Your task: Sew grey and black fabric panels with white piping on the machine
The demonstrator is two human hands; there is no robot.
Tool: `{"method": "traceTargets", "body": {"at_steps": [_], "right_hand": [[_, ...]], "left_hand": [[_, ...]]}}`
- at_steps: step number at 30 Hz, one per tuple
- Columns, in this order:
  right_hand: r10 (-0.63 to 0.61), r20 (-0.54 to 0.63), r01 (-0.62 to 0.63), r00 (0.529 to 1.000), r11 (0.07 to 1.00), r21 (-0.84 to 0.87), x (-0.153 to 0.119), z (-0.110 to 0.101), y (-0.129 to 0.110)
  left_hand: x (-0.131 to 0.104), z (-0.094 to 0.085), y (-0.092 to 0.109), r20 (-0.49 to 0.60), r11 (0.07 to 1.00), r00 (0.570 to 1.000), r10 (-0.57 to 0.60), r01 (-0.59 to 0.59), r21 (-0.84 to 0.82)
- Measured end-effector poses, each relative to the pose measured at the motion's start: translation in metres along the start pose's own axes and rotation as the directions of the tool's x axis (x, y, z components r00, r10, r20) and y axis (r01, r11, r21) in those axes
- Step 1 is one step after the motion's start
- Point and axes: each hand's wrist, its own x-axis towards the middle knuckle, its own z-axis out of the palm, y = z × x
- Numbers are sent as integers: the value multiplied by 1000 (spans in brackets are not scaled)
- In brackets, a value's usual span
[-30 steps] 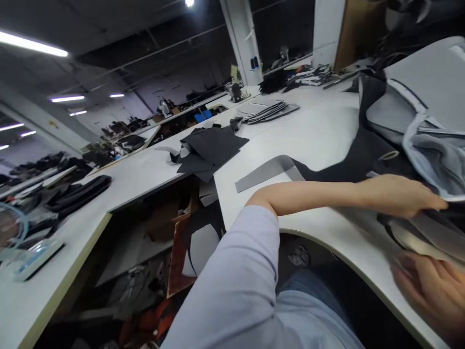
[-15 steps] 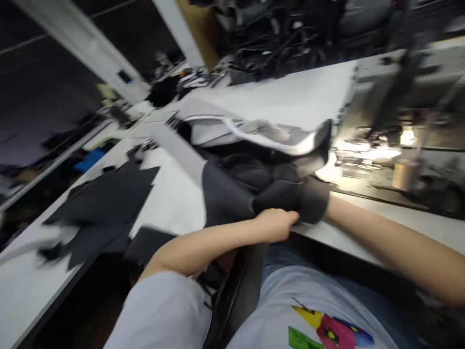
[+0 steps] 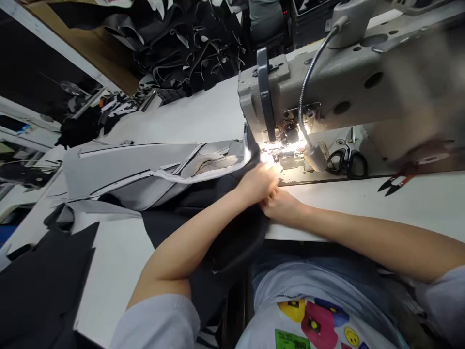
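A black-and-grey sewn fabric piece with white edging lies along the table, its right end at the lit needle area of a sewing machine. My left hand is closed on the edge of this piece, just in front of the presser foot. Against it, slightly lower and to the right, my right hand has its fingers pinched together at the same edge. The fingertips of both hands overlap, and glare partly hides the left ones. Black fabric hangs over the table's front edge below my left forearm.
Black-handled scissors lie on the machine bed, with red-handled snips farther right. Flat black fabric pieces cover the left of the white table. A heap of dark fabric stands behind.
My view has swung right, bringing the sewing machine into full view. My right hand has come out from under the black fabric, and both hands have met at its edge by the needle.
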Motion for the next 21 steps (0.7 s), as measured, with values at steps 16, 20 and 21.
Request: {"method": "traceTargets", "body": {"at_steps": [16, 20, 21], "right_hand": [[-117, -146, 63, 982, 942, -329, -31, -4, -4], [-48, -136, 1, 990, 946, -323, -31, -5, 7], [-41, -127, -1, 991, 951, -310, -31, -4, 11]], "left_hand": [[9, 36, -33, -66, 923, 995, 81, -49, 382], [22, 41, -34, -93, 914, 993, 72, -28, 404], [26, 42, -35, -103, 913, 991, 80, -32, 406]]}}
